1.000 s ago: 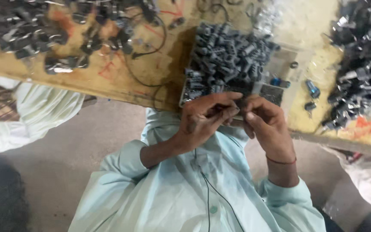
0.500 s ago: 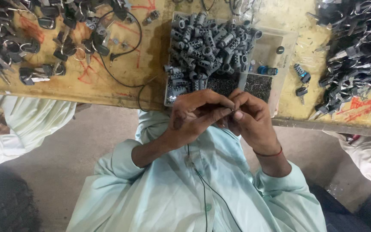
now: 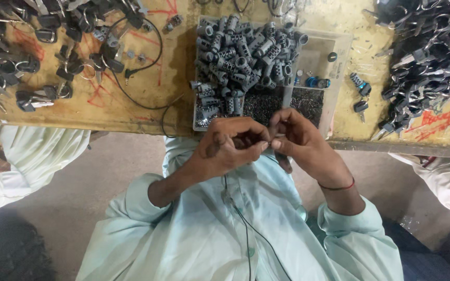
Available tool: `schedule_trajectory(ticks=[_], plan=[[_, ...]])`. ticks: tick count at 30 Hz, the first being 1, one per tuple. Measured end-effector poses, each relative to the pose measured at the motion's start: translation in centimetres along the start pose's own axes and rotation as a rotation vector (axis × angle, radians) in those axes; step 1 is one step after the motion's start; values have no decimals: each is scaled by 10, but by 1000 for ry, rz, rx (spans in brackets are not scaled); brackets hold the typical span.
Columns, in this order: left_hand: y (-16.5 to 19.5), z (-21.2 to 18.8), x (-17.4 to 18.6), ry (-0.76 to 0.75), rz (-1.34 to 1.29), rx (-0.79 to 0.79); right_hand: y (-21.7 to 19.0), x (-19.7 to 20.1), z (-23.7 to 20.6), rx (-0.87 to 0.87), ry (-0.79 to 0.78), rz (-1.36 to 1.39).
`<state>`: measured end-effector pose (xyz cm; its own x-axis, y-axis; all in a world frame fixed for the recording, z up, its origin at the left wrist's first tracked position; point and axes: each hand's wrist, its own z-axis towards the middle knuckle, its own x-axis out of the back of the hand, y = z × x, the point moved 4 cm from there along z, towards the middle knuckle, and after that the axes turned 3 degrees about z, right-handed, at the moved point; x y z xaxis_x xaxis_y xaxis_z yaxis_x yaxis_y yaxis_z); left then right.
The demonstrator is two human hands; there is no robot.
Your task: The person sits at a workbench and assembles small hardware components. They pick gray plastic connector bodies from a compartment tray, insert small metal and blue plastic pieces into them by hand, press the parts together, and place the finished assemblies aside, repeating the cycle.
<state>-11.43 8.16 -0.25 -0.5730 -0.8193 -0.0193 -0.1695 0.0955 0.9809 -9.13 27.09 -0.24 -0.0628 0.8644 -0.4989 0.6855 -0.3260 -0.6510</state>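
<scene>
A small part (image 3: 270, 141), mostly hidden, sits pinched where the fingertips of both hands meet, above the person's chest and just short of the table edge; its shape and long axis cannot be told. The left hand (image 3: 227, 148) is curled nearly closed, thumb and forefinger nipping the part. The right hand (image 3: 303, 143) is also bent in, fingertips meeting the same spot. Just beyond them a clear plastic tray (image 3: 339, 57) rests on the yellow wooden table (image 3: 173, 73), heaped with grey ribbed lock cylinders (image 3: 243, 57). Piles of black-headed keys (image 3: 423, 57) lie to the right, more keys on rings (image 3: 42, 57) to the left.
</scene>
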Motion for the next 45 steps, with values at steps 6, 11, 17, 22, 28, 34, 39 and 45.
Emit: schedule_trajectory(ticks=[6, 11, 17, 22, 28, 34, 39, 45], plan=[[-10, -1, -7, 119, 18, 26, -36, 16, -12, 460, 392, -1806], [-12, -3, -13, 101, 42, -7, -28, 30, -10, 481, 373, -1745], [-9, 0, -16, 71, 46, -99, -30, 34, -8, 467, 435, -1754], [-16, 0, -21, 61, -131, -11, -28, 26, -16, 324, 256, -932], [-31, 9, -31, 7, -534, 157, -6, 1, -29, 424, 288, -954], [-27, 1, -24, -30, -517, 157, 5, 5, -29, 284, 265, -700], [-21, -3, -22, 6, -557, 152, 14, 1, -30, 472, 241, -758], [-10, -5, -17, 52, -561, -42, 40, 5, -29, 691, 300, -642]])
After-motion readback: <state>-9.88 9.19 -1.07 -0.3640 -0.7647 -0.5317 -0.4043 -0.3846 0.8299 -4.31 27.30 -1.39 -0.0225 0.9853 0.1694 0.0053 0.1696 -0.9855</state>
